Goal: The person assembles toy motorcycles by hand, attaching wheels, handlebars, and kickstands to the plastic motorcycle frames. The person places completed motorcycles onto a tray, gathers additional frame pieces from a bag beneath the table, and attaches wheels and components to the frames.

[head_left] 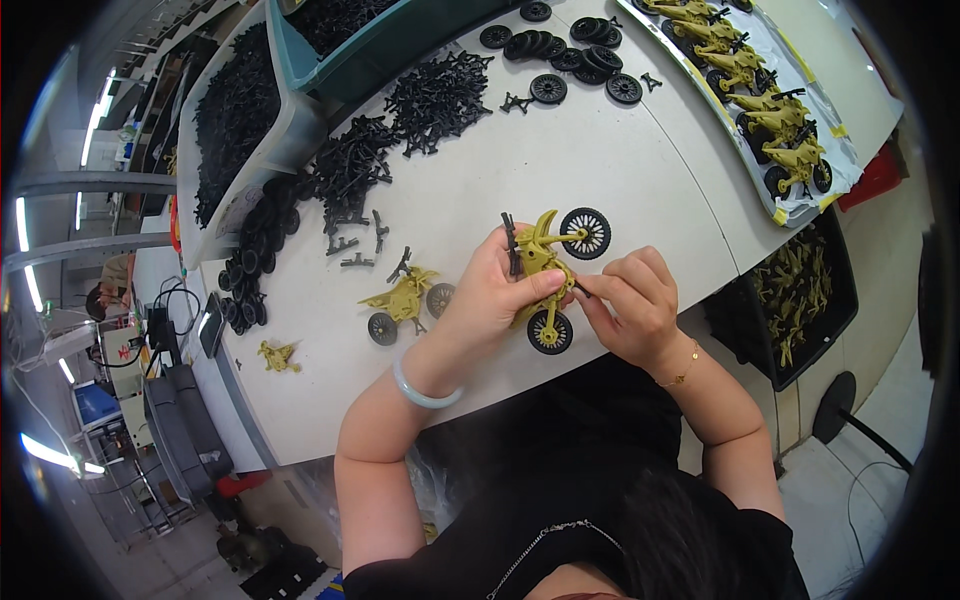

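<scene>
My left hand [490,290] is closed around the body of an olive-yellow toy motorcycle [540,256], held above the table's near edge. Two black spoked wheels are on it, and black handlebars stick up at its left side. With its fingertips pinched, my right hand [635,300] grips a small black part [582,290] against the toy's lower side; most of that part is hidden by the fingers. Left of my left hand, a second toy motorcycle [405,298] with wheels and handlebars stands on the table. A small olive-yellow piece [279,356] lies farther left.
Black small parts [440,100] are heaped on the white table [560,150], with loose wheels [548,89] at the back. Bins of black parts [240,130] stand at left. A tray [690,90] of toy motorcycles lies at right, above a black crate [745,350] of yellow pieces.
</scene>
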Tool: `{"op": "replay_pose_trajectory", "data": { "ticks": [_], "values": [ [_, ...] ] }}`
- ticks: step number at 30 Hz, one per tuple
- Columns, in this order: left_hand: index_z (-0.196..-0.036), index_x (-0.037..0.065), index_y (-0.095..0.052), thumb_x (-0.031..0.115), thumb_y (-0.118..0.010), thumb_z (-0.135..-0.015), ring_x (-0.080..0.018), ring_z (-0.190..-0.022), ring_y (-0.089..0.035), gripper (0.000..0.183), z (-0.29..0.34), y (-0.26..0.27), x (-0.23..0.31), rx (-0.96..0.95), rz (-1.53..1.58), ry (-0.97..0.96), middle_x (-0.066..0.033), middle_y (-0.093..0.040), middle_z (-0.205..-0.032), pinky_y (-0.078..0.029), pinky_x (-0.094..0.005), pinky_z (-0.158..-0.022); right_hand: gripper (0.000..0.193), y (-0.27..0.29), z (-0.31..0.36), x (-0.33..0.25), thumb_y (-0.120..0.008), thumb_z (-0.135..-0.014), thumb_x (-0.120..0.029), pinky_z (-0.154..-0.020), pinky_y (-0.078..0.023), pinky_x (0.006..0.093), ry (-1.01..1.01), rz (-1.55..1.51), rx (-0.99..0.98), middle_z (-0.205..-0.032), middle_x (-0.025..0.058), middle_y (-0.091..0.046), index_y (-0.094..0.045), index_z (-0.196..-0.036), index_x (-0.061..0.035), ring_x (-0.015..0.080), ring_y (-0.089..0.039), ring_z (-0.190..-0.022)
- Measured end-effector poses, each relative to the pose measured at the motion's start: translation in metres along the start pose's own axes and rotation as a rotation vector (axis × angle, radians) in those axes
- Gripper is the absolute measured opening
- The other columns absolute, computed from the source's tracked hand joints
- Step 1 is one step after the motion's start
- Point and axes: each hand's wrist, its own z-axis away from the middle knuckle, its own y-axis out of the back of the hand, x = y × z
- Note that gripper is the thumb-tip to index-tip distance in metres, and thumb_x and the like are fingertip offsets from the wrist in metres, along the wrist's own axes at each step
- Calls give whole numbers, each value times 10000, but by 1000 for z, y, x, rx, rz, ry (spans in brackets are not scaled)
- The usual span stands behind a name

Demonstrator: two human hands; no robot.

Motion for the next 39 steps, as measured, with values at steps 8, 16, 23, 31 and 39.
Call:
{"op": "replay_pose_trajectory", "data": {
  "ticks": [8,16,23,31,39],
  "values": [
    [-1170,-20,-455,-8,-697,-781,-160,-948,-613,458,-1,-5,1,17,-255,17,-108,-600,-1054,-509,-287,-813,304,7,-9,-3,-758,-660,-124,-690,-433,322,-162,-210,291,-821,44,-564,-634,-930,-61,208,-518,-758],
    [-942,44,-415,69,-782,-741,-88,-692,-603,420,10,-13,-1,4,-633,-109,-55,-614,-735,-449,-236,-576,240,19,-26,-5,-705,-780,-192,-663,-459,275,-687,-497,-344,-781,68,-600,-615,-884,4,140,-551,-711],
    [-897,50,-413,61,-776,-740,-96,-670,-598,396,12,-14,-1,28,-891,-198,-45,-571,-664,-449,-242,-568,166,15,-25,1,-647,-835,-150,-600,-455,213,-745,-847,-304,-737,23,-617,-608,-828,12,61,-555,-658],
    [-1106,-12,-470,5,-735,-741,-150,-934,-613,452,1,-3,7,-58,-283,-31,-85,-609,-1011,-514,-296,-811,212,25,-35,15,-648,-864,-205,-602,-430,205,-1012,-1094,-247,-778,12,-622,-643,-913,2,55,-535,-669],
    [-1004,16,-452,86,-775,-763,-89,-820,-566,408,5,-2,2,-91,-560,-188,-47,-556,-891,-502,-235,-707,228,27,-20,15,-690,-846,-183,-650,-427,199,-837,-874,-435,-795,-16,-604,-637,-950,13,38,-509,-711]
  ]
}}
